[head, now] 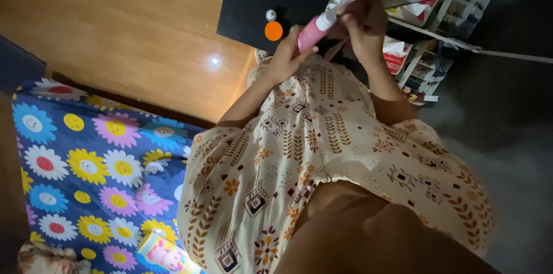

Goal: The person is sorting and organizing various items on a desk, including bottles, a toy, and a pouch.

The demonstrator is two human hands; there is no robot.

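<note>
A: Head view, looking down the person's front. Both hands raised ahead of the body. Left hand (286, 55) curled round the lower body of a pink tube (311, 33), fingers wrapped, thumb side up.

B: And the other?

A: Right hand (362, 26) closed at the tube's upper end, fingertips pinched about the white cap (326, 20). How tightly the cap is gripped cannot be made out; the light is dim there.

B: Where does the tube sit against its surroundings?

A: Held in the air, tilted, cap end higher and toward the right hand. It hangs just in front of the near edge of a black tabletop (247, 6). On that tabletop, near the edge, an orange disc (273, 31) with a small white round piece (271, 14) just beside it.

B: Anything else?

A: Cream patterned garment (311, 153) fills the middle. Flowered blue sheet (98, 153) to the left, against a wooden floor (115, 26). A colourful printed cylinder (164, 254) lies on the sheet near its lower edge. White shelving with packets (429, 49) stands right of the hands, below a pale ledge; contents too cluttered to name.
</note>
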